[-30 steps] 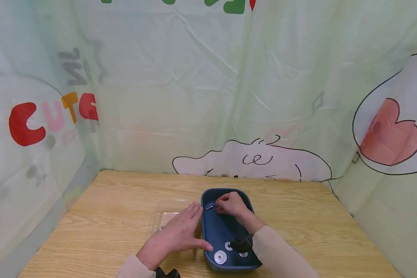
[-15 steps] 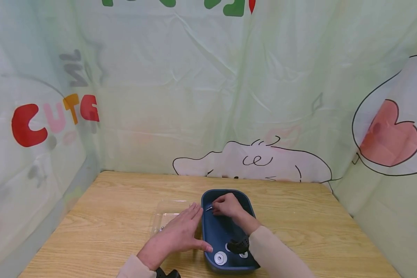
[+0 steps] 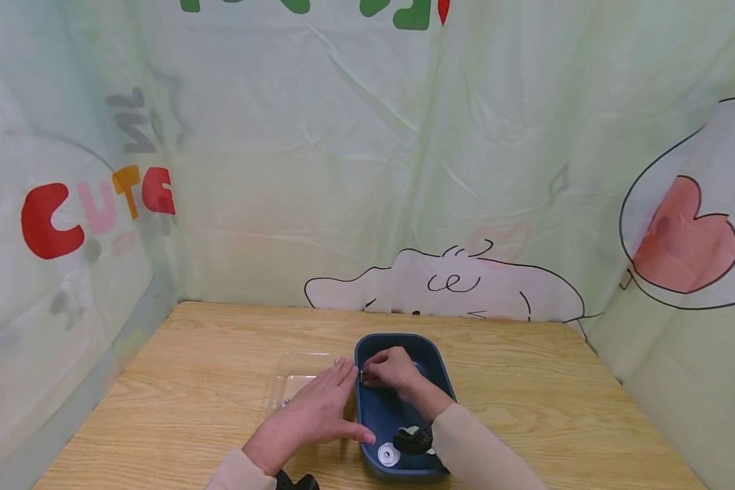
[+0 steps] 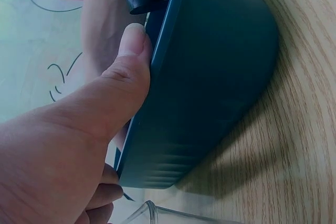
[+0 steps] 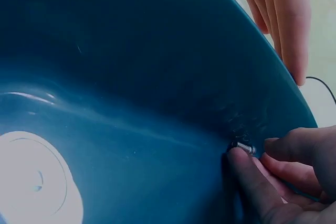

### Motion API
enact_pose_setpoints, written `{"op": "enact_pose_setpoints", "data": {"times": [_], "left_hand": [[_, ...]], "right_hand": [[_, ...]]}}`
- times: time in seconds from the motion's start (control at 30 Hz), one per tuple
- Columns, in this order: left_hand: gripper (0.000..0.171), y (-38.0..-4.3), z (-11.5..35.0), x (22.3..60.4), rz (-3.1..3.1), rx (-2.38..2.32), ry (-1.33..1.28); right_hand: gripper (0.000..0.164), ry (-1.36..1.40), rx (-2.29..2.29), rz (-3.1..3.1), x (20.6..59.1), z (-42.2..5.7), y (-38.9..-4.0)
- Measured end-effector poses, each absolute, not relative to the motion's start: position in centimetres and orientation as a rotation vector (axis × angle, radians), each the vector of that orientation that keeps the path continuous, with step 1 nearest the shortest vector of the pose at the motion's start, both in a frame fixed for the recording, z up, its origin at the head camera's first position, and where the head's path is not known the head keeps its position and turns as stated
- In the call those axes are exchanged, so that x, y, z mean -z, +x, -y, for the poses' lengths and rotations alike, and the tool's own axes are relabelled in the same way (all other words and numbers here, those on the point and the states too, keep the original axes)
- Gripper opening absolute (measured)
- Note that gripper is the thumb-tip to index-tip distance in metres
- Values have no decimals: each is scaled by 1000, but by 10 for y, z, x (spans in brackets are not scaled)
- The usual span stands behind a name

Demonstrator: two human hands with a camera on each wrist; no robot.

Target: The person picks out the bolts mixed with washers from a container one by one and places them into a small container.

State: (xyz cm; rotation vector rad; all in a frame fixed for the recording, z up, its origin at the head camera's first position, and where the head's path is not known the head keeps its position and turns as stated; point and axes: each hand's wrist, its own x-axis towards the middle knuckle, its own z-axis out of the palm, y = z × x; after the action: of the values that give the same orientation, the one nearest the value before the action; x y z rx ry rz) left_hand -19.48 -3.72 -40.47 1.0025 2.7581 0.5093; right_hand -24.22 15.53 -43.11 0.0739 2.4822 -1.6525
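Observation:
My right hand (image 3: 393, 371) reaches into a blue tub (image 5: 131, 156) at its far left wall. Its thumb and finger tips pinch a small shiny metal pin (image 5: 244, 147), seen end-on at the wall in the right wrist view; most of it is between the fingertips. My left hand (image 3: 321, 406) lies along the tub's left rim, fingers straight and side by side. In the left wrist view its thumb (image 4: 132, 40) rests over the rim. A white ringed disc (image 3: 388, 454) with a centre hole lies at the tub's near end.
Left of the tub stands a clear plastic tray (image 3: 280, 384), partly behind my left hand, with small shiny pieces (image 3: 285, 403) in it. More white discs are partly covered by the black wrist strap (image 3: 412, 442). Wood-grain table (image 3: 545, 401) surrounds both containers.
My right hand has moved left and slightly nearer inside the tub, closing on the metal pin, which has turned from slanted to more upright. The left hand has stayed in place.

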Motion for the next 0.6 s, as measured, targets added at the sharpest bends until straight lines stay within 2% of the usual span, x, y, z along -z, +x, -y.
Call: {"op": "enact_pose_setpoints", "data": {"times": [0.6], "left_hand": [[112,-194,37,404,-2753,-517,1001]], "right_hand": [[18,122,1657,-2449,435,-150,-242]]}}
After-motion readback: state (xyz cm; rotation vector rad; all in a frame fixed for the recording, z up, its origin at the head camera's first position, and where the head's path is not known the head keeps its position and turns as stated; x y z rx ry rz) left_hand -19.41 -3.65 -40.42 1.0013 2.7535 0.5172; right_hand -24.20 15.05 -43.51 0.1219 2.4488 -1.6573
